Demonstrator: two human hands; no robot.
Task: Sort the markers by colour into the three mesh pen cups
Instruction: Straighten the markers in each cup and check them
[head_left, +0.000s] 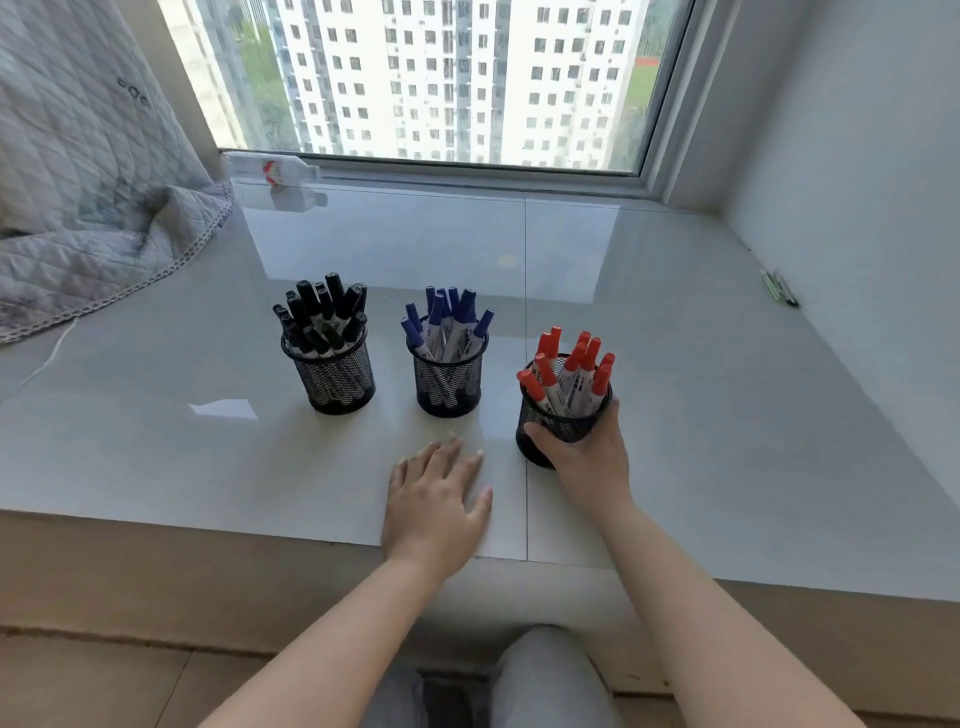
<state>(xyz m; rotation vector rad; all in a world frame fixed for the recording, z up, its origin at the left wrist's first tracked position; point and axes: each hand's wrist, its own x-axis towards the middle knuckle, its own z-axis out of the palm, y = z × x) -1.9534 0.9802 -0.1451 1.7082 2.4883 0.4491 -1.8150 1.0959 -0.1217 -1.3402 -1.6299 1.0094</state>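
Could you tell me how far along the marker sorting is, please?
Mostly done: black markers, blue markers and red markers each fill their own cup. The right hand grips the red cup; the left hand lies open. Left: maybe the loose pens far right.

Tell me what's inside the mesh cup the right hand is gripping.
Red-capped markers stand caps-up in the cup that the right hand grips. Their lower ends are hidden behind mesh and fingers.

Three mesh cups stand in a row before me: the black-marker cup (332, 376), the blue-marker cup (447, 382) and the red-marker cup (561, 421), with narrow gaps between them. The sill (727, 389) lies bare to their right. A quilt (88, 182) covers the far left corner, and a bottle (275, 169) lies by the window.
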